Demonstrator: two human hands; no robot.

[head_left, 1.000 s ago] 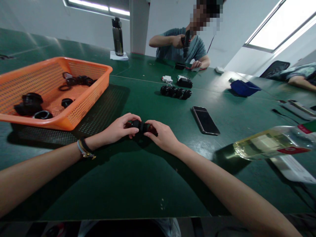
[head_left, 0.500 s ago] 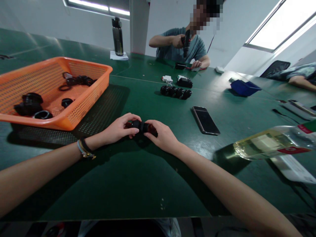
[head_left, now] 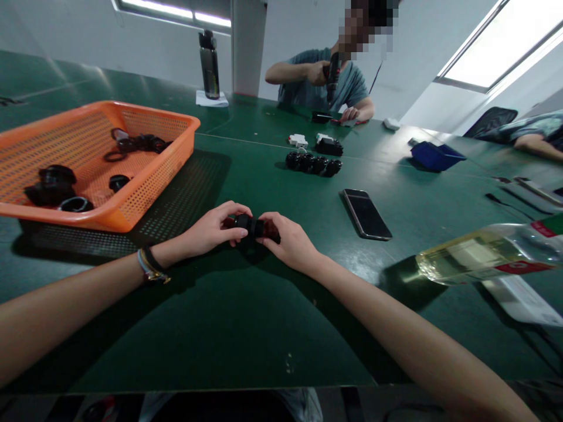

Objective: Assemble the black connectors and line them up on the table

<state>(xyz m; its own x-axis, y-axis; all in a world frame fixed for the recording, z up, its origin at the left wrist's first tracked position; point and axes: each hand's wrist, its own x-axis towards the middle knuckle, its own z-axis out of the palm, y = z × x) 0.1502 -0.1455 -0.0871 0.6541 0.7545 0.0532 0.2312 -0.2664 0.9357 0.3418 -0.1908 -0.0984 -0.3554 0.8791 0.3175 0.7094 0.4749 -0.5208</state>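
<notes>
Between my hands, just above the green table (head_left: 211, 340), is a black cylindrical fitting (head_left: 250, 225) with a ridged collar. My left hand (head_left: 219, 227) grips its left end between thumb and fingers. At the other end, the thumb and fingers of my right hand (head_left: 288, 240) are closed round it. My fingers partly hide both ends, so its full shape cannot be seen. Left of my hands stands an orange perforated basket (head_left: 127, 214) with several black round parts (head_left: 57, 181) inside. Beyond my hands lies a row of similar black parts (head_left: 313, 164).
A phone (head_left: 367, 214) lies right of my hands, with a bottle of yellowish liquid (head_left: 475, 255) farther right. A blue bin (head_left: 435, 156) and a dark drinking bottle (head_left: 210, 65) are farther back. Across the table, a person (head_left: 308, 76) holds a power drill (head_left: 333, 77).
The black fitting has shifted very slightly in my fingers, its right part showing a little differently. Both hands stay nearly in place.
</notes>
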